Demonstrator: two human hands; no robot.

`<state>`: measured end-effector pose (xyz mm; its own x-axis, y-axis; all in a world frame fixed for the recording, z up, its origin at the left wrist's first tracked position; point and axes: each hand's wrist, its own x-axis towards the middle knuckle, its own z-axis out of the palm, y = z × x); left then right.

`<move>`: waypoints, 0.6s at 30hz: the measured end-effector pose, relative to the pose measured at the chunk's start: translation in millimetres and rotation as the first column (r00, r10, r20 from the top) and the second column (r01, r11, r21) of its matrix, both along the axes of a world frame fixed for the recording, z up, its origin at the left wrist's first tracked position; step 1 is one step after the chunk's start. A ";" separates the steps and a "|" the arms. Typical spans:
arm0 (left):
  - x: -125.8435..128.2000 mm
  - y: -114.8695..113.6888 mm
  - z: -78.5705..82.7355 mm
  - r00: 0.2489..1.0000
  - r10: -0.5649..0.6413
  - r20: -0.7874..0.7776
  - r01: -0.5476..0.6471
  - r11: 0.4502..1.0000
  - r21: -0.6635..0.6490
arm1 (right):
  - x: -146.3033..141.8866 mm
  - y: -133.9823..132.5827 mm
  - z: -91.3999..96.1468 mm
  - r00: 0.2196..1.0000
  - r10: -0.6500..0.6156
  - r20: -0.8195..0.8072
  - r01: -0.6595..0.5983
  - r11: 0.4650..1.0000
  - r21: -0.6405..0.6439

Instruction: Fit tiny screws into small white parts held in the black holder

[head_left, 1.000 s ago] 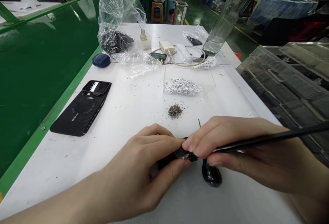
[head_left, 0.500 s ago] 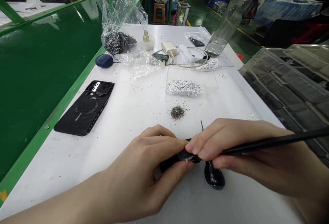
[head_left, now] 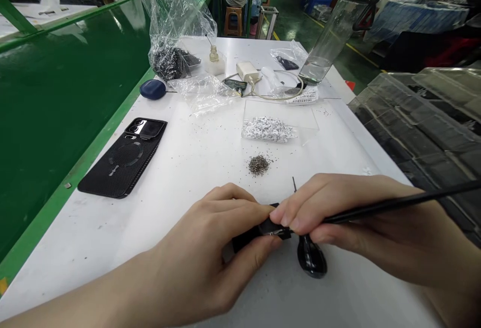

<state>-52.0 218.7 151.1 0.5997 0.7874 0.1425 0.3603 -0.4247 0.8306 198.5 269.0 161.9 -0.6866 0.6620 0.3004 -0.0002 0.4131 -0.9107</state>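
The left grip [head_left: 212, 240] pinched a black part [head_left: 244, 238], the right grip [head_left: 370, 242] held a slender black rod [head_left: 413, 199], and tiny bits [head_left: 259, 165] lay piled beyond them.

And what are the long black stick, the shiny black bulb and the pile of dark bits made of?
The long black stick could be plastic or coated metal: smooth, softly shiny. The black bulb looks like glossy plastic, with bright reflections. The dark bits seem metal: they glint.

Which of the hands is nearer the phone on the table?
Left. The left hand is to the right of the phone and closer to the camera; the right hand is farther right.
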 end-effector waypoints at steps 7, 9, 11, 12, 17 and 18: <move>0.6 0.2 -1.8 1.000 0.000 -0.014 -0.001 0.999 -0.040 | -0.4 -0.7 0.8 1.000 -0.006 0.009 0.005 0.999 0.042; 0.7 -0.2 -2.2 1.000 0.004 -0.009 -0.005 0.999 -0.039 | -0.7 0.0 1.0 1.000 0.002 0.012 -0.002 0.999 0.049; 0.4 -0.6 -2.3 1.000 0.011 -0.009 -0.011 0.999 -0.041 | -1.0 0.7 0.7 1.000 0.012 0.010 -0.013 0.999 0.049; 0.3 -0.6 -2.3 1.000 0.013 -0.003 -0.013 0.999 -0.038 | -1.1 0.8 0.4 1.000 0.012 0.009 -0.012 0.999 0.044; 0.7 0.6 -1.3 1.000 0.011 0.015 -0.011 1.000 -0.016 | -1.8 -0.3 -1.8 1.000 -0.019 -0.020 0.019 1.000 0.007; 1.1 0.9 -0.8 1.000 0.009 0.012 -0.009 1.000 -0.015 | -1.9 -0.6 -1.9 1.000 -0.019 -0.022 0.019 1.000 0.010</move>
